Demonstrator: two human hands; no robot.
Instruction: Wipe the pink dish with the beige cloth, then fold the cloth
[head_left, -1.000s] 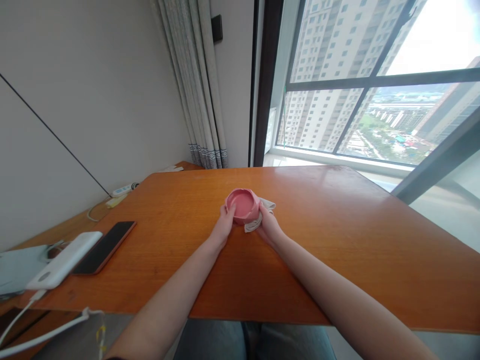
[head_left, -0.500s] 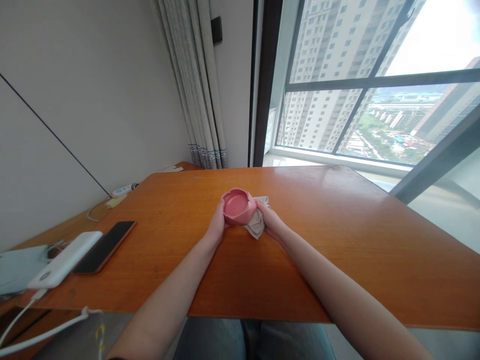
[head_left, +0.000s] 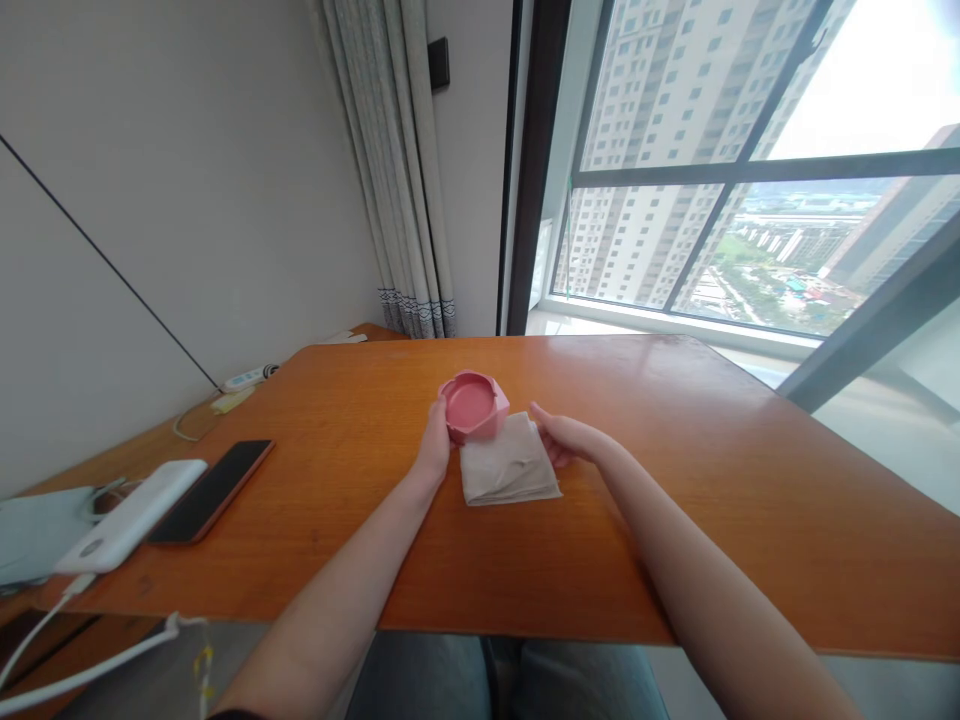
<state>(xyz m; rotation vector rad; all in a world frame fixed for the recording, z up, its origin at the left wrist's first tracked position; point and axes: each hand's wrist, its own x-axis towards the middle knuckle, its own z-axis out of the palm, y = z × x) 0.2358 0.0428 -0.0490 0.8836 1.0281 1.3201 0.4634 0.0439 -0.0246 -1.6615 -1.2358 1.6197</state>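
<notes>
A small pink bowl [head_left: 472, 404] with an angular rim sits tilted toward me near the middle of the orange wooden table [head_left: 675, 480]. My left hand [head_left: 435, 448] grips the bowl's left side. A folded beige cloth [head_left: 507, 467] lies flat on the table just in front of and to the right of the bowl. My right hand [head_left: 564, 438] rests at the cloth's right edge, fingers loosely apart, holding nothing.
At the left edge lie a black phone [head_left: 210, 491], a white power bank [head_left: 131, 515] with a cable, and a light blue item [head_left: 34, 535]. A white power strip [head_left: 246, 379] sits by the wall. Curtains [head_left: 397, 170] and a large window [head_left: 750, 160] stand behind the table.
The cloth, held bunched against the bowl by my right hand before, now lies spread flat on the table. My right hand has come off it and off the bowl.
</notes>
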